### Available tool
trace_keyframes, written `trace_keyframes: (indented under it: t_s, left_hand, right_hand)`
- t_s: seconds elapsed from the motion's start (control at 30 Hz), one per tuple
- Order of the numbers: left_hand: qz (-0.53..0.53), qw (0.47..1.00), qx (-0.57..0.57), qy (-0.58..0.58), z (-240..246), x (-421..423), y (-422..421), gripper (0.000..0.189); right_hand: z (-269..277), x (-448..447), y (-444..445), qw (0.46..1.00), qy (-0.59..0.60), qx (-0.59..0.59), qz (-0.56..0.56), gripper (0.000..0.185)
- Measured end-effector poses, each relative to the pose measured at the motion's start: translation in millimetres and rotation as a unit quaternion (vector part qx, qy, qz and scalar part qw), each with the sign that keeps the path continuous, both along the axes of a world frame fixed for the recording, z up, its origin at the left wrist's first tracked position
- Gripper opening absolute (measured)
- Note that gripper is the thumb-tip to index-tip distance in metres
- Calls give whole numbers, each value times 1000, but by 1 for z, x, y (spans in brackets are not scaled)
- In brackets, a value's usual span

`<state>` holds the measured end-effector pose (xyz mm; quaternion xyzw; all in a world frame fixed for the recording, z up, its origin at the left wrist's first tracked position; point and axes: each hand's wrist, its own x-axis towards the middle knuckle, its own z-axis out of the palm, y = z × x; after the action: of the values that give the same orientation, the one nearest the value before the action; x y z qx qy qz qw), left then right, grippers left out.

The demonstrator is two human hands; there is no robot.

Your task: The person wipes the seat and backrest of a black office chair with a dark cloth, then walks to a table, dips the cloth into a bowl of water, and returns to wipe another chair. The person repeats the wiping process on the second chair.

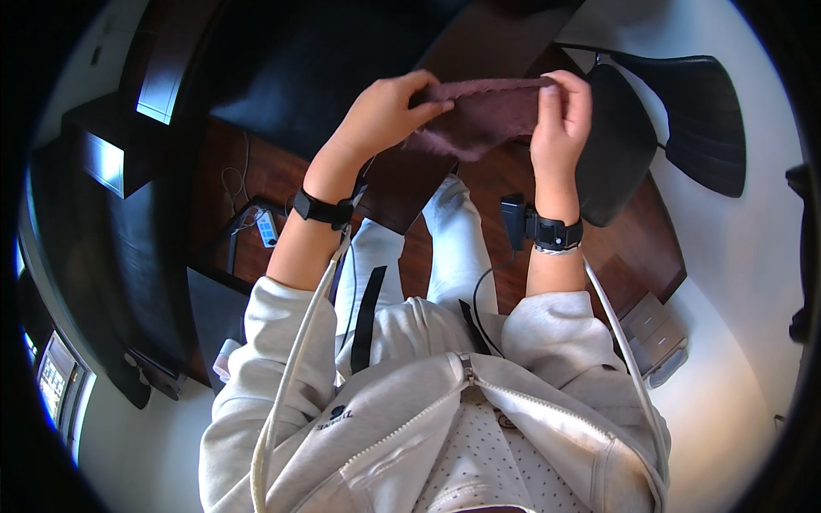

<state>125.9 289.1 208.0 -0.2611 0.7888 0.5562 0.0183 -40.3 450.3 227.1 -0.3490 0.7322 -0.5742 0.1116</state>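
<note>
A dark maroon cloth is stretched between my two hands, its upper edge nearly straight and its lower part hanging loose. My left hand pinches the cloth's left end between thumb and fingers. At the right end, my right hand grips the upper corner, thumb uppermost. Both hands are raised in front of me, above a dark brown surface. Each wrist wears a black strap; a small black device sits on the right one. Any fingers behind the cloth are hidden.
A black chair stands to the right. On the left, a white power strip with cables lies near a black frame. A grey drawer unit is by the right wall. Dark reddish wooden floor shows beneath.
</note>
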Motion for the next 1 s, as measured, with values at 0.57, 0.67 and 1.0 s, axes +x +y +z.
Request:
trace_keyframes:
  t_s: [0.57, 0.67, 1.0]
  left_hand:
    - [162, 912, -337, -170, -163, -137, 64, 28]
    - [217, 944, -217, -118, -176, -155, 89, 37]
    - [97, 955, -280, 10, -174, -294, 80, 52]
  right_hand:
    - [-196, -50, -29, 896, 247, 301, 214, 47]
    - [-217, -67, -5, 894, 273, 282, 218, 49]
    - [-232, -287, -39, 891, 284, 355, -2, 42]
